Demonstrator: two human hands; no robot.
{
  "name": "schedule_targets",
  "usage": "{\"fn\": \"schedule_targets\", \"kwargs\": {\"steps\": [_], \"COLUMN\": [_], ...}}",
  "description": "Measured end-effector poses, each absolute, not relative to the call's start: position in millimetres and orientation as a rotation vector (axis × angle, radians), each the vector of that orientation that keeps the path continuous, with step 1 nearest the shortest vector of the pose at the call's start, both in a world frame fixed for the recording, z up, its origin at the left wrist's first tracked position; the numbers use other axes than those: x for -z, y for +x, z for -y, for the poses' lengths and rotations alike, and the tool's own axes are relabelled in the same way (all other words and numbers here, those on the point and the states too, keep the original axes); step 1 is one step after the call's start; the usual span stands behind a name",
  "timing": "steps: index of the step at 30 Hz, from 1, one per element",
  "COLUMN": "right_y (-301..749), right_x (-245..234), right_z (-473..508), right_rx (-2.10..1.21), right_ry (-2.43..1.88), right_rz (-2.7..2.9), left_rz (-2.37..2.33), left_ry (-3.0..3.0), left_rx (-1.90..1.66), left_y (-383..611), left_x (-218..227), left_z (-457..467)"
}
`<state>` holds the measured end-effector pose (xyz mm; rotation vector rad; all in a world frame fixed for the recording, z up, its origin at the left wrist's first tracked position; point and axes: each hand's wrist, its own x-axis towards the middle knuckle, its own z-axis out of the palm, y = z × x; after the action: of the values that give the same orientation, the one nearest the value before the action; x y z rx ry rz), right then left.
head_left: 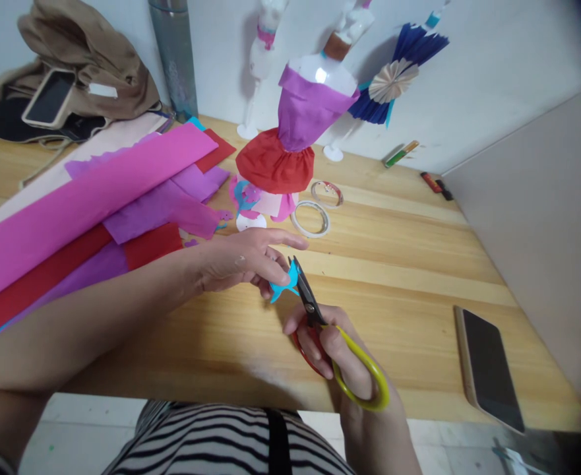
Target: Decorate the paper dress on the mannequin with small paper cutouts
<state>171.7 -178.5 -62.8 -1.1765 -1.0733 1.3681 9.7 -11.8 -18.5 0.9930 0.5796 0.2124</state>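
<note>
Between the thumb and fingers of my left hand (250, 260) is a small piece of bright blue paper (281, 285). My right hand (342, 353) grips a pair of scissors (310, 305) with dark blades and yellow and red handles. The blades are slightly apart and their tips meet the right edge of the blue paper. Just beyond my hands stands a small white mannequin in a purple paper top (307, 109) and a gathered red paper skirt (276, 161). Part of the blue paper is hidden behind my left thumb.
Pink, purple and red paper sheets (92, 178) are piled at the left. Two tape rolls (310, 220) lie near the mannequin. A phone (488, 366) rests at the right. Along the wall are a bottle (174, 59), a brown bag (92, 46) and a blue paper fan decoration (423, 43).
</note>
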Motion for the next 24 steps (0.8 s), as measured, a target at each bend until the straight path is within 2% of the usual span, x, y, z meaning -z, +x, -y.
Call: {"fn": "schedule_targets", "kwargs": {"steps": [24], "right_y": [169], "right_x": [54], "right_z": [172], "right_rx": [-1.444], "right_ry": [-1.161], "right_rz": [1.108], "left_rz": [-0.499], "left_ry": [1.098], "left_rx": [-0.121], "left_y": [13], "left_x": [20], "left_z": [6]}}
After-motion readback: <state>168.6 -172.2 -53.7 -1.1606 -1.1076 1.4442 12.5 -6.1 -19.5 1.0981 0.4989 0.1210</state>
